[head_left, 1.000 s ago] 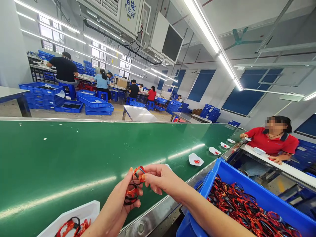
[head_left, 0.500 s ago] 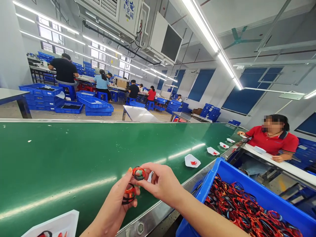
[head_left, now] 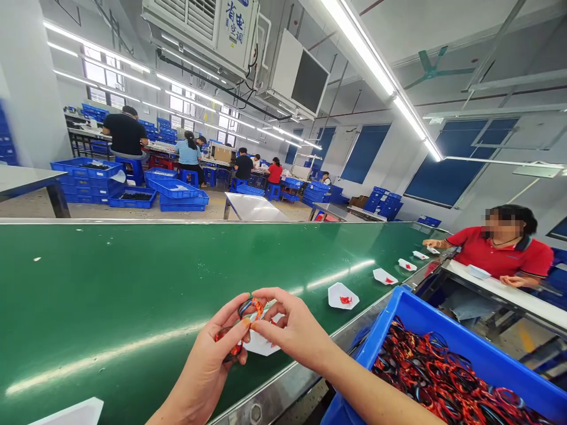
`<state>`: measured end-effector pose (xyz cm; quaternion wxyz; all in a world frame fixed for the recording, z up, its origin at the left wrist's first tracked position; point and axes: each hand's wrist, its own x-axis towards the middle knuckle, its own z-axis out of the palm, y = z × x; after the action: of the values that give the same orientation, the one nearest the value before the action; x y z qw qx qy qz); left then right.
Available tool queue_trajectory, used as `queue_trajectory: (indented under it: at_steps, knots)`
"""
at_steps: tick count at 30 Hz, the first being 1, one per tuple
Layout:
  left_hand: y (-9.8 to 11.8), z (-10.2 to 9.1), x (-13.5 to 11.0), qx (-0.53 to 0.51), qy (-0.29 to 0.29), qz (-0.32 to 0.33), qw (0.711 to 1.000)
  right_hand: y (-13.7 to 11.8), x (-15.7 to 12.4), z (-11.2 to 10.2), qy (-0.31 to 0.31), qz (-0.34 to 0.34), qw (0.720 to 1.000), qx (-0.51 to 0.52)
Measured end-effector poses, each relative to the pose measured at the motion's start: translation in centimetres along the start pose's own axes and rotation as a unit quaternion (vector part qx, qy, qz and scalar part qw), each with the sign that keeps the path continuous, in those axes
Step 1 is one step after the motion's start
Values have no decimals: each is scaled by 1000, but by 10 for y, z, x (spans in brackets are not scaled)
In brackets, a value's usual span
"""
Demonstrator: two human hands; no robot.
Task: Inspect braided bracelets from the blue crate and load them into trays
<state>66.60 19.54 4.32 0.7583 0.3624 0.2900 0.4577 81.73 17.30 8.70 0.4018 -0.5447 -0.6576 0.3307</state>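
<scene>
My left hand (head_left: 212,348) is closed around two small loops of red, orange and black cord. The upper loop (head_left: 257,307) is between the fingertips of both hands, with my right hand (head_left: 292,327) pinching its right side. Lower down, the second loop (head_left: 234,353) sits within the curled left fingers, partly hidden. Just beyond the hands, a white tray (head_left: 263,347) with red bits lies on the green conveyor belt (head_left: 133,295), half covered by my fingers. By my right forearm stands a blue bin (head_left: 376,330) full of similar cord loops (head_left: 443,372).
Several white trays (head_left: 343,296) with red pieces line the belt's near side toward the right. A co-worker in red (head_left: 500,251) sits at the far right with a hand at one tray. Another white tray (head_left: 73,413) is at the lower left. Blue crates (head_left: 88,177) stand across the aisle.
The upper loop has turned between my fingers, and my left thumb has moved down across it. Trays have moved left along the belt, one now behind my hands. The view has shifted slightly.
</scene>
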Motion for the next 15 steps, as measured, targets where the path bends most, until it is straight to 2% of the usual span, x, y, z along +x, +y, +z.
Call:
queue_trajectory:
  at_steps: [8,15]
  knots:
    - [1,3,0,32,15,28,999,0,0,-1,-48,78,992,87]
    - [0,3,2,42,25,24,999,0,2,-3,-63,89,990,91]
